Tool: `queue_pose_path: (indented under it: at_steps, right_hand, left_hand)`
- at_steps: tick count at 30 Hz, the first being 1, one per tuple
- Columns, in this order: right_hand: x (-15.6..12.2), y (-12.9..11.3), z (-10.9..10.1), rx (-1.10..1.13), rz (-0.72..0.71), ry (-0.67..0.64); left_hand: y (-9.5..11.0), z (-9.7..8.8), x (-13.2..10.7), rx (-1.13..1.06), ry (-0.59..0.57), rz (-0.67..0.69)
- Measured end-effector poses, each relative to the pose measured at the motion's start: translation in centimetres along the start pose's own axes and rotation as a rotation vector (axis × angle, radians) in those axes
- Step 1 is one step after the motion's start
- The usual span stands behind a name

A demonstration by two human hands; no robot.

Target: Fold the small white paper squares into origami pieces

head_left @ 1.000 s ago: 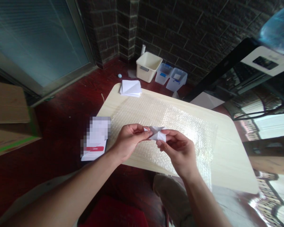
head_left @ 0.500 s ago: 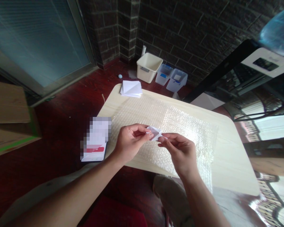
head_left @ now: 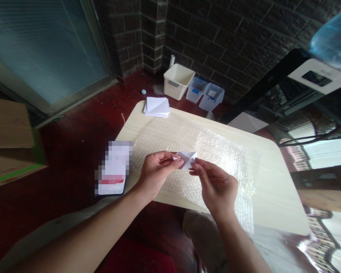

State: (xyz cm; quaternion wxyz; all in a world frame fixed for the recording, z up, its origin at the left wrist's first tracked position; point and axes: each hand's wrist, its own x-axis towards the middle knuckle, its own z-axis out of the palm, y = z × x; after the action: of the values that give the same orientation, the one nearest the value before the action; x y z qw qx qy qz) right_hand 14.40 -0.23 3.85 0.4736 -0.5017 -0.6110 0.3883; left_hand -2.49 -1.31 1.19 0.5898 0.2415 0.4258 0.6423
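The left hand [head_left: 155,172] is pinched on the left end of a small folded paper [head_left: 188,158], thumb pressed flat on top and fingers behind. The right hand [head_left: 220,189] has thumb and forefinger nearly together at the paper's right edge, touching it. The paper is white, smooth and crisply creased, with pointed corners, and is held above clear, knobbly bubble wrap [head_left: 216,144] that glints on a pale wood-grained table [head_left: 275,182]. A stack of flat white sheets [head_left: 157,107] lies at the far left corner. Compared with half a second ago, the paper's upper right corner now spreads out above the right fingertips; the left grip stays much the same.
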Motion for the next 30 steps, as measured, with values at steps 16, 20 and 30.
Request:
queue_pose_path:
  at_steps: [16,20,30]
  right_hand:
    - [0.0,-0.7,0.2,0.068,0.066,-0.155]
    - [0.6,-1.5,0.1,0.239,0.129,-0.243]
    - [0.9,-0.9,-1.1,0.103,-0.073,-0.225]
  left_hand:
    - [0.9,1.0,0.0,-0.219,-0.026,-0.133]
    - [1.9,1.0,0.0,-0.295,-0.102,-0.210]
    - [2.2,0.9,0.3,-0.245,-0.144,-0.293]
